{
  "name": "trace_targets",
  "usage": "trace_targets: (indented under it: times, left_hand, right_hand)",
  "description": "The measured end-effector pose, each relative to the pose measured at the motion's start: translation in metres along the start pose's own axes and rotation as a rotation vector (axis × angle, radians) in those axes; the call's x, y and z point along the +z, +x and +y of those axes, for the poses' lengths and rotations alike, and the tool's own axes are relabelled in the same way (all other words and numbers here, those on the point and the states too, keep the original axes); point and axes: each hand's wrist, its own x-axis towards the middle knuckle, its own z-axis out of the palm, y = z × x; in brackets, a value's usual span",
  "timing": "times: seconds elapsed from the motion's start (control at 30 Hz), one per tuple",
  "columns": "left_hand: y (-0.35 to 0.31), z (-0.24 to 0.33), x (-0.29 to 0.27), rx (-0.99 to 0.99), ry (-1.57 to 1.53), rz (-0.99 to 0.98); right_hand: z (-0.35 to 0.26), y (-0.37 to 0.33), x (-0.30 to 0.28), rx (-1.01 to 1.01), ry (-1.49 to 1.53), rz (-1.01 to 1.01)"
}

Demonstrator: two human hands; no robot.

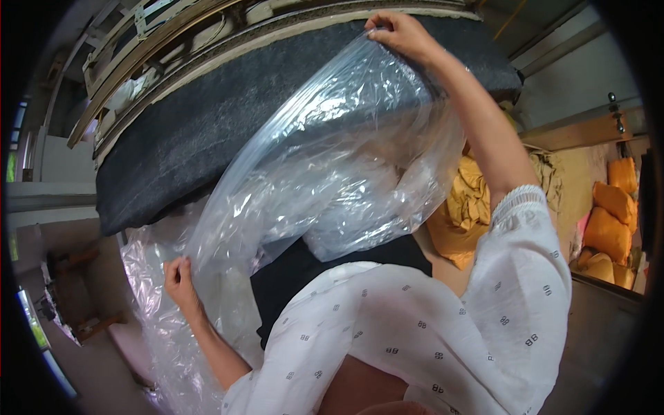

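A large sheet of clear plastic film [325, 166] stretches between my two hands, shiny and creased. My right hand [401, 34] pinches its upper corner, reaching out over the dark padded surface [207, 111]. Lower down at the left, my left hand [181, 280] grips the film's edge with closed fingers. From there more crumpled film [162, 332] hangs toward the floor. The middle of the sheet sags in front of my body and partly covers the padded surface's near side. Whether the film is a single layer or a bag I cannot tell.
Behind the dark surface runs a long wood-and-metal frame [166, 55]. To the right lie a heap of yellow cloth [470, 200] and several orange bundles [609, 228] near a wooden beam [581, 131]. A brown piece of furniture [76, 290] stands at the left.
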Motion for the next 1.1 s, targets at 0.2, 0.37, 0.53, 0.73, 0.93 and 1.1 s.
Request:
trace_targets:
  times: [0.2, 0.37, 0.53, 0.73, 0.93, 1.1]
  left_hand:
    - [0.070, 0.040, 0.001, -0.008, -0.495, 0.341]
    - [0.168, 0.083, 0.007, 0.163, -0.457, 0.619]
    - [0.271, 0.020, 0.078, 0.585, -0.140, 0.389]
    - [0.320, 0.023, 0.096, 0.252, -0.239, 0.282]
    - [0.343, 0.025, 0.105, 0.215, -0.111, 0.328]
    - [0.337, 0.030, 0.110, 0.211, 0.110, 0.480]
  right_hand:
    - [-0.027, 0.019, -0.032, -0.074, 0.422, 0.068]
    - [-0.096, 0.012, -0.036, -0.051, 0.606, 0.521]
    - [0.028, 0.026, 0.020, 0.193, 0.342, 0.728]
    - [0.030, 0.034, 0.014, 0.183, 0.018, 0.710]
    - [0.035, 0.043, 0.007, 0.225, -0.132, 0.692]
    - [0.039, 0.044, 0.010, 0.355, -0.304, 0.844]
